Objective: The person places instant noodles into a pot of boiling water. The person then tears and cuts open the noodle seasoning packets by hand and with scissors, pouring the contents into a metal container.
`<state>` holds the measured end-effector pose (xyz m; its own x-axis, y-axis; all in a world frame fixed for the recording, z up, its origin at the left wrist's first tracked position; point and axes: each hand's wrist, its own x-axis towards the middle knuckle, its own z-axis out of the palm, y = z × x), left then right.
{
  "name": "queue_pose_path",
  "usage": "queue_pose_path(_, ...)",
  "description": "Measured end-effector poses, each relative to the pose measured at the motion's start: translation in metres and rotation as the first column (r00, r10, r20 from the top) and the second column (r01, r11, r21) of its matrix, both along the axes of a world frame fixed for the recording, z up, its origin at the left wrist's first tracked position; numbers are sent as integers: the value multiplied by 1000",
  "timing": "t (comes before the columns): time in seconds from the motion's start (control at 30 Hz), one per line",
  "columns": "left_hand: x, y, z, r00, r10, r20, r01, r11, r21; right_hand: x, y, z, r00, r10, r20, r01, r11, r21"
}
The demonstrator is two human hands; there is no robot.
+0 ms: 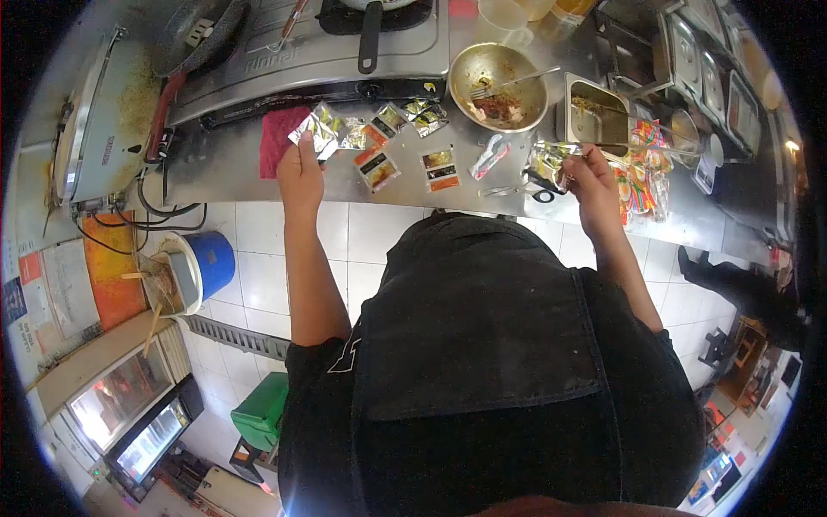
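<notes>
My left hand [301, 172] pinches a shiny silver sachet [320, 131] above a red cloth [277, 142] on the steel counter. At the right, my right hand [593, 177] has its fingers closed on a silver and dark packet [549, 161]. Between the hands lie several opened-out sachets, among them an orange and dark one [440, 170] and another [377, 169]. A clear packet with red marks [489, 157] lies nearer my right hand. Scissors [541, 196] with black handles rest at the counter's front edge, just below that hand.
A steel bowl [498, 86] with food remains and a fork stands behind the sachets. Right of it are a rectangular metal tray [596, 112] and colourful packets [639, 185]. A gas stove [301, 52] with pans is behind. A blue bucket [211, 263] stands at lower left.
</notes>
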<state>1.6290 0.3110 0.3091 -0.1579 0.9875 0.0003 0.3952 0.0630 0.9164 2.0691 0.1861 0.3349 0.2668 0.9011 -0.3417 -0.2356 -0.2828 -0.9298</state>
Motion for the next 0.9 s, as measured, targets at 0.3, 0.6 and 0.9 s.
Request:
queue_pose_path(0.3, 63, -40, -23, 880, -384, 279, 433, 890, -142, -32, -3, 7, 948, 317, -26, -318, 948, -27)
queue_pose_path(0.6, 130, -61, 18, 615, -11, 788, 574, 691, -438, -57, 2, 2, 910, 415, -1, -413, 907, -78)
queue_pose_path(0.9, 149, -65, 34, 611, -261, 748, 701, 617, -358, -89, 2, 5, 766, 254, 590, -428, 887, 174)
